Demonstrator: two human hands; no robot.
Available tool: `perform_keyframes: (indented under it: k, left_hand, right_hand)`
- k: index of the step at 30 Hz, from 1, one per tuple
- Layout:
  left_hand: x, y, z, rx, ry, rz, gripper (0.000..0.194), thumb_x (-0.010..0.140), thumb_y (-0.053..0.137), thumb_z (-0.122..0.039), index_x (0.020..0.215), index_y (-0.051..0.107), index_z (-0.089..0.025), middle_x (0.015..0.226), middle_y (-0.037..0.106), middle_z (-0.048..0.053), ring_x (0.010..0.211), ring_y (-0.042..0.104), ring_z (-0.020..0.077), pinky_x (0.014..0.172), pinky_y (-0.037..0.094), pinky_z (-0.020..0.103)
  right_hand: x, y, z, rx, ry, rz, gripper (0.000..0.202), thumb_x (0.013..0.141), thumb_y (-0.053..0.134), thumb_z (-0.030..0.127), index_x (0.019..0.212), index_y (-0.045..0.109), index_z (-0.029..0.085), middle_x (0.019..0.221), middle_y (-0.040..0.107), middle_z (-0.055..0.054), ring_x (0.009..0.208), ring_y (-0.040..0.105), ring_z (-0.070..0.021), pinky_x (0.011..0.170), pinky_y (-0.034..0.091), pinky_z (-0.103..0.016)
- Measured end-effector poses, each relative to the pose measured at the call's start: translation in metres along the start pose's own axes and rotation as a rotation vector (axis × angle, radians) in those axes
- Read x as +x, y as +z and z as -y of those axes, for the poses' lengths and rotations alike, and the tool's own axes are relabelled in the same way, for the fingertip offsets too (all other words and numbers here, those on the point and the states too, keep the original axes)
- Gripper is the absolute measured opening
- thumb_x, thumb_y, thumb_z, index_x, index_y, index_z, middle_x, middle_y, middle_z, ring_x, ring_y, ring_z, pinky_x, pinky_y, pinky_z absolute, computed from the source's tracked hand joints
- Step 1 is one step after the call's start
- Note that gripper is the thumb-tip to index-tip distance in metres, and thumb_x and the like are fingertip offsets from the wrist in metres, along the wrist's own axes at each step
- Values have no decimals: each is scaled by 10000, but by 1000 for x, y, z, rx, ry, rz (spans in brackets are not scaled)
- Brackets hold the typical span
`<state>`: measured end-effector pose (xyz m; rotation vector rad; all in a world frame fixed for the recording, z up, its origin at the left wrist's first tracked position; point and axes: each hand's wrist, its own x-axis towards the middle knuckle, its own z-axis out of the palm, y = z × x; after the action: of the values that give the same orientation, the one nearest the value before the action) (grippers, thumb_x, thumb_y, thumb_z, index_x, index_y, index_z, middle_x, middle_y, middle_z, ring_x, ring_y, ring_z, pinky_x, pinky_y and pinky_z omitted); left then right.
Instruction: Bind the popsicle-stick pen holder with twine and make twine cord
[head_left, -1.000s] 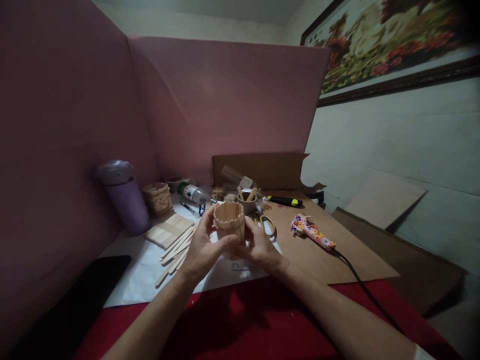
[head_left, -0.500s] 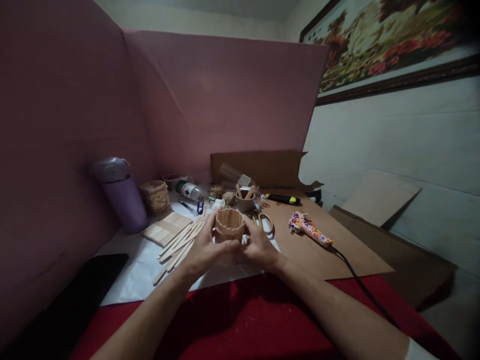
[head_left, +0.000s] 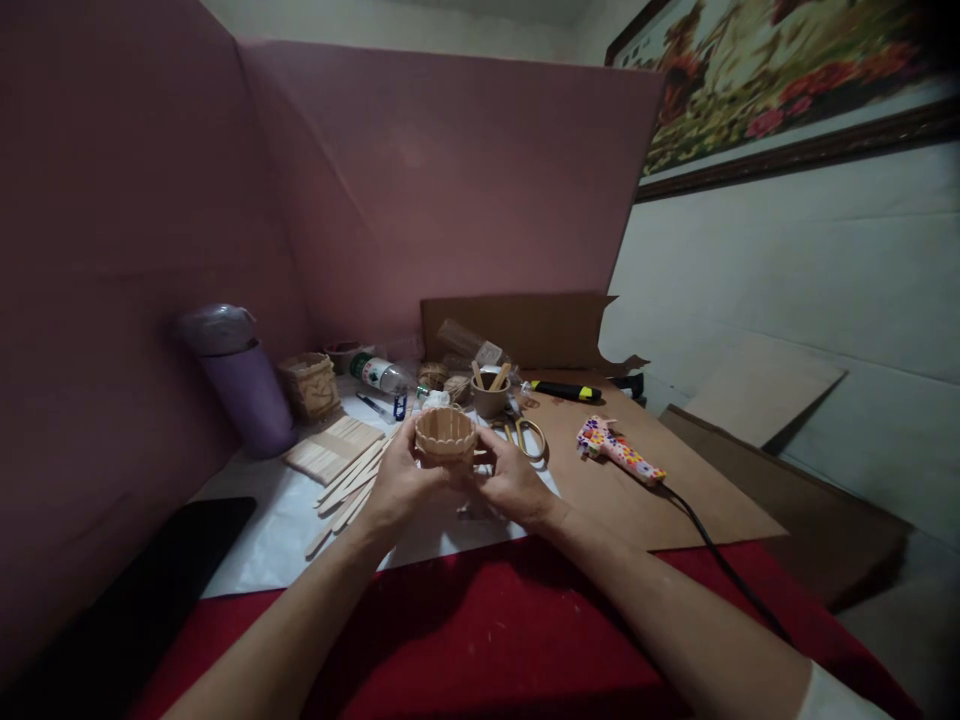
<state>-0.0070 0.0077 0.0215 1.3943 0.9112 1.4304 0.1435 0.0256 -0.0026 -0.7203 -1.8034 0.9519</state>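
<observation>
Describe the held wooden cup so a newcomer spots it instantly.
Start at the red cloth along the near edge, then look just beyond it to the left hand and right hand. Between them is a small wooden cup. Unlike the pot with sticks behind it, its rim is scalloped and vertical slats line its inside.

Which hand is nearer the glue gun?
Right. The right hand, at the cup's right side, is left of the glue gun; the left hand, at the cup's left side, is farther left.
</observation>
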Motion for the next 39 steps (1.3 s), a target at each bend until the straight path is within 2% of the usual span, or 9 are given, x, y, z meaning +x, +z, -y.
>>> perform_keyframes:
  k: [3, 7, 10, 15, 21, 27, 32, 36, 39]
  left_hand:
    - [-1, 6, 4, -32, 16, -88, 713, 483, 807, -154, 1113, 474, -175, 980, 642, 55, 867, 629, 214, 754, 505, 324]
    - [0, 5, 11, -45, 49, 45, 593, 589, 774, -209, 1121, 513, -172, 1050, 637, 72, 977, 607, 229, 839, 482, 337]
    - [1, -1, 11, -45, 71, 102, 595, 625, 759, -242, 1167, 529, -156, 1164, 609, 111, 1098, 553, 264, 921, 442, 371]
    - [0, -3, 7, 6, 84, 51, 585, 661, 746, -280, 1200, 545, -170, 1204, 600, 117, 1111, 550, 266, 933, 435, 375]
    - [-3, -1, 3, -34, 114, 18, 602, 662, 751, -267, 1221, 541, -192, 1228, 599, 104, 1124, 549, 259, 954, 425, 380]
    - [-4, 0, -1, 46, 209, -2, 577, 648, 759, -250, 1186, 556, -201, 1232, 587, 100, 1151, 524, 260, 989, 391, 389]
    - [-6, 3, 3, 119, 257, -17, 798, 501, 833, -200, 1225, 499, -208, 1225, 572, 99, 1137, 528, 269, 973, 401, 367]
    - [-7, 5, 2, 120, 239, -34, 754, 518, 819, -207, 1192, 481, -217, 1089, 609, 68, 984, 592, 235, 844, 467, 325]
    - [-4, 1, 1, 69, 215, -90, 718, 524, 814, -220, 1161, 482, -219, 1059, 614, 50, 957, 594, 215, 826, 464, 303]
  right_hand:
    - [-1, 1, -2, -4, 33, 12, 615, 634, 759, 271, 1181, 492, 186, 1090, 624, -84, 942, 617, -217, 781, 533, -342]
    - [-1, 0, -3, 9, 101, 4, 558, 621, 766, 269, 1110, 513, 176, 1053, 640, -86, 905, 620, -222, 772, 530, -356]
    - [1, -2, -5, 134, 125, 6, 600, 596, 784, 293, 1114, 507, 172, 1105, 627, -108, 935, 619, -228, 820, 517, -379]
    - [3, -2, -9, 384, 96, 87, 575, 636, 760, 355, 1129, 510, 198, 1082, 649, -102, 932, 640, -228, 826, 522, -397]
    - [1, -4, -8, 421, 68, 119, 550, 669, 740, 358, 1143, 505, 209, 1128, 632, -104, 987, 626, -237, 883, 499, -416]
    - [0, -7, -5, 111, -83, 59, 594, 704, 716, 368, 1224, 470, 218, 1203, 584, -102, 1104, 556, -250, 929, 469, -397]
    - [-1, -9, -5, -329, -284, -54, 596, 775, 638, 319, 1313, 405, 210, 1247, 537, -123, 1130, 521, -281, 964, 423, -432]
    - [-1, -15, -5, -468, -348, -2, 562, 790, 605, 292, 1313, 411, 223, 1272, 513, -126, 1178, 473, -298, 984, 396, -463]
    - [0, -19, -4, -555, -360, 20, 579, 769, 613, 223, 1311, 415, 183, 1271, 506, -152, 1189, 449, -299, 991, 380, -483]
